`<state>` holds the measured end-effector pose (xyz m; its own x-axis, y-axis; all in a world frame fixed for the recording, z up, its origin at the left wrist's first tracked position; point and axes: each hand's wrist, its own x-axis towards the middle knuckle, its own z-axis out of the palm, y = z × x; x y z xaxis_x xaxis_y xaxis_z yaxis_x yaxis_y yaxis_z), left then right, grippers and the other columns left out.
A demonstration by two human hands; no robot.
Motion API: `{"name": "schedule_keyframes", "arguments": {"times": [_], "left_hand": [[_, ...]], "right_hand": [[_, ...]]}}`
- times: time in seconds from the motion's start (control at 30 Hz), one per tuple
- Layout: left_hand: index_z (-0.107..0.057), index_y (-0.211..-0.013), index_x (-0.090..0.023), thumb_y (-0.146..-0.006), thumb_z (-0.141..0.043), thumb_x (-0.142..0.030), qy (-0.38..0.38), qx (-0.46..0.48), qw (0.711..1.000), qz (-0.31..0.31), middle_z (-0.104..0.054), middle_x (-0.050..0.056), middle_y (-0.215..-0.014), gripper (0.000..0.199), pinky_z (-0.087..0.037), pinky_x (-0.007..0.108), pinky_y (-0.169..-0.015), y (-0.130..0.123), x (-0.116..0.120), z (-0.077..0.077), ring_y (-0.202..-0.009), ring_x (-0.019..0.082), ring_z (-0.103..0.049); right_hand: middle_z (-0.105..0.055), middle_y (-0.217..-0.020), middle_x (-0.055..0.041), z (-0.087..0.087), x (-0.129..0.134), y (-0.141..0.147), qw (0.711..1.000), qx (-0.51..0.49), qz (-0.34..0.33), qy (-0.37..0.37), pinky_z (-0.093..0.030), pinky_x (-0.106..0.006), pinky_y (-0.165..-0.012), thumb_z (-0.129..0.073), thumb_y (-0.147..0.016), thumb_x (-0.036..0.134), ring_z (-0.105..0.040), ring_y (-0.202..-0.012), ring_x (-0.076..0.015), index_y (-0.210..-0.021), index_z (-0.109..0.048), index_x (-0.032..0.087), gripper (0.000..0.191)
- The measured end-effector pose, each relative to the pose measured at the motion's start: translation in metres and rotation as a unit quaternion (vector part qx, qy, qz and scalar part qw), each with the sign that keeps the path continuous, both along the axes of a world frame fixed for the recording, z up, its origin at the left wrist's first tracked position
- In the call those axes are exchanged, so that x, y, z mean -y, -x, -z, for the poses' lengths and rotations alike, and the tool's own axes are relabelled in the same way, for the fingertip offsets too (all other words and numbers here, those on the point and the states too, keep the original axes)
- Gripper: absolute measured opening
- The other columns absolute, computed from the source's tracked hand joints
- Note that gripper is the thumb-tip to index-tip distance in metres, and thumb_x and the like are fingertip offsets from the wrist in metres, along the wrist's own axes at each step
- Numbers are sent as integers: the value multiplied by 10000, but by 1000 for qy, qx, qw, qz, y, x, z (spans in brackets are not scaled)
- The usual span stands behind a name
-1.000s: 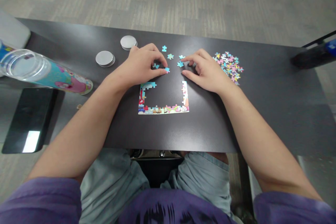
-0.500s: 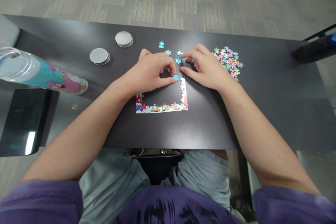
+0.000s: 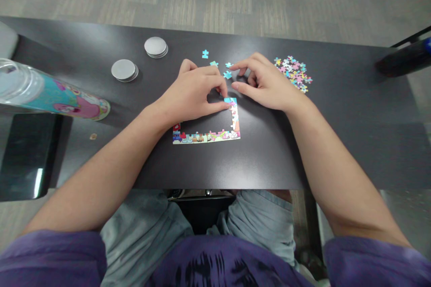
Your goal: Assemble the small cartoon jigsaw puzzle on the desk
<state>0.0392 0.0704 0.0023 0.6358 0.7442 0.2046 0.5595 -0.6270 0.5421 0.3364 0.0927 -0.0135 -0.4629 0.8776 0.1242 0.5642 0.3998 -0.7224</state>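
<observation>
My left hand (image 3: 198, 92) pinches a blue puzzle piece (image 3: 230, 101) between thumb and finger, at the top right end of a partly joined puzzle border (image 3: 205, 138). The piece touches the border's right side. My right hand (image 3: 261, 81) hovers just right of the loose blue pieces, thumb and forefinger apart, with nothing seen between them. Near its fingertips lie a blue puzzle piece (image 3: 227, 74) and a smaller-looking one. A greenish piece (image 3: 214, 64) and another blue piece (image 3: 205, 54) lie farther back. My left hand and wrist hide the border's upper left.
A pile of mixed puzzle pieces (image 3: 294, 71) lies right of my right hand. Two stacks of white discs, one nearer (image 3: 124, 70) and one farther (image 3: 156, 46), stand at left. A clear-topped printed tube (image 3: 54, 92), a black device (image 3: 28, 152) and a dark bottle (image 3: 402, 60) flank them.
My left hand has moved the blue piece slightly right, from a small gap to against the top of the border's right side. My right hand has barely moved. The view shifted slightly.
</observation>
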Motion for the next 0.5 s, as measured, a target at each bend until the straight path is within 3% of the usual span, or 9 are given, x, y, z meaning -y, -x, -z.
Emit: {"name": "schedule_keyframes", "arguments": {"times": [0.17, 0.27, 0.4, 0.5], "left_hand": [[-880, -1086, -295, -1108, -879, -425, -5, 8, 1000, -10, -848, 26, -1135, 131, -435, 647, -1279, -2, 2, 1, -1078, 307, -803], [-879, -1069, -296, -1117, -828, -402, -6, -1, 1000, -22, -861, 33, -1128, 127, -450, 653, -1264, 0, -1, -1, -1085, 318, -810], [-867, -1107, -326, -1144, -789, -466, -16, -7, 996, -93, -897, 57, -1180, 165, -508, 639, -1149, 17, -16, -9, -1043, 340, -790], [-864, -1169, -322, -1152, -799, -492, -19, -37, 987, -157, -892, 46, -1230, 183, -485, 631, -1159, 34, -26, -16, -1058, 329, -745]], "right_hand": [[-750, -1399, -86, -2, 0, -3, 999, -3, -34, 20, -624, -464, -896, -1065, -980, 753, -630, -902, -249, -1436, -878, 343, 641], [-744, -1424, -116, -2, 2, -1, 999, -6, -42, 11, -638, -492, -913, -1087, -950, 722, -672, -953, -287, -1433, -884, 336, 651], [-763, -1433, -139, -4, 5, 1, 999, 1, -34, 15, -660, -506, -924, -1140, -884, 701, -726, -1084, -364, -1419, -889, 352, 687], [-754, -1431, -122, -4, 4, 0, 999, -14, -38, 15, -654, -508, -906, -1124, -912, 680, -684, -972, -308, -1409, -897, 350, 639]]}}
